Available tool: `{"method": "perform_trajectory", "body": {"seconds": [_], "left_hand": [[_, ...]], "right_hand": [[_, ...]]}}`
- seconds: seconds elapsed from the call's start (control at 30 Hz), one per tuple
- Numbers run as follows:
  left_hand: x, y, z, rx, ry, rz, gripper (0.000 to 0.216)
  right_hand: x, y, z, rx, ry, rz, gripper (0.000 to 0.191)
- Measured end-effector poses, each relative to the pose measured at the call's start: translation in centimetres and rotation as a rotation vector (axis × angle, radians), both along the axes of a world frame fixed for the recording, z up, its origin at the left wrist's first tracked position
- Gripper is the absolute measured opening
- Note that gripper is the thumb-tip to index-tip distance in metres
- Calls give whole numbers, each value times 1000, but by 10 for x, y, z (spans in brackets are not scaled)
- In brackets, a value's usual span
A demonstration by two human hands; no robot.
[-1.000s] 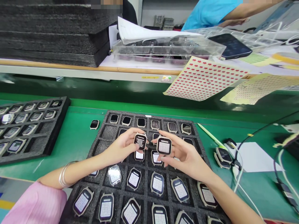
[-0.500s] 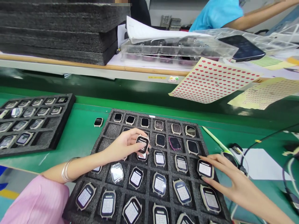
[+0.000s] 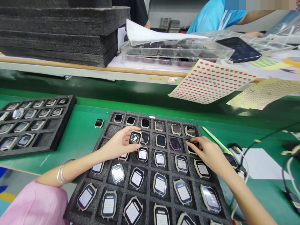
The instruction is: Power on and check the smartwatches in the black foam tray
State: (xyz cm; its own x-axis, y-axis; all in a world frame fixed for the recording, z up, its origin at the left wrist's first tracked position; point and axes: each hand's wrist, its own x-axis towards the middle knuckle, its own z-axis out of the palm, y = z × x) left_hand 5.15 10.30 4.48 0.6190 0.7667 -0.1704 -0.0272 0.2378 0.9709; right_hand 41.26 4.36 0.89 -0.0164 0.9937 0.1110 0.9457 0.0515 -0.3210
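Observation:
In my left hand (image 3: 125,141) is a smartwatch body (image 3: 135,137) without a strap, its screen lit with a round dial, held above the tray between thumb and fingers. My right hand (image 3: 206,151) pinches a smartwatch (image 3: 192,147) at the right end of the tray's second row; the fingers partly hide it, and I cannot tell whether it is lifted. The black foam tray (image 3: 150,168) holds many watches in square pockets. Front rows show white lit screens, such as the watch (image 3: 137,178); the back row is dark. A purple-framed watch (image 3: 175,143) sits left of my right hand.
Left stands a second foam tray (image 3: 50,143) with watches; a lone watch (image 3: 99,123) lies between the trays. A green pen (image 3: 215,139), cables (image 3: 246,156) and white paper (image 3: 264,164) lie right. Behind, a shelf bears stacked foam (image 3: 58,40), clear plastic trays (image 3: 168,51) and a phone (image 3: 239,49).
My right hand has left the watch in the third row and moved up to the one behind it. My left hand shifted slightly left; its watch screen changed from a list to a dial.

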Motion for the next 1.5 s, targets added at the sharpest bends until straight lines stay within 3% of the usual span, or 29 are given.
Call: {"method": "perform_trajectory", "body": {"seconds": [0.13,0.3,0.4,0.5,0.6,0.7,0.83,1.0,1.5], "left_hand": [[-9,5,2,75,49,80,47],[-6,9,9,120,53,102,46],[7,8,14,126,22,85,46],[21,4,16,132,-2,73,45],[27,1,17,132,-2,65,42],[26,0,16,129,-2,67,41],[23,0,13,140,4,67,40],[22,-6,15,210,65,30,38],[19,-12,9,371,141,3,35]], "right_hand": [[-5,0,1,-52,102,-52,64],[-34,-4,31,7,468,58,39],[-68,3,54,-116,831,47,27],[-99,13,68,-250,1074,84,29],[-117,20,69,-405,1312,208,43],[-125,22,61,-475,1485,280,44],[-124,22,50,-439,1544,349,38],[-120,22,49,-534,1651,423,41],[-122,16,46,-538,1669,374,37]]}}
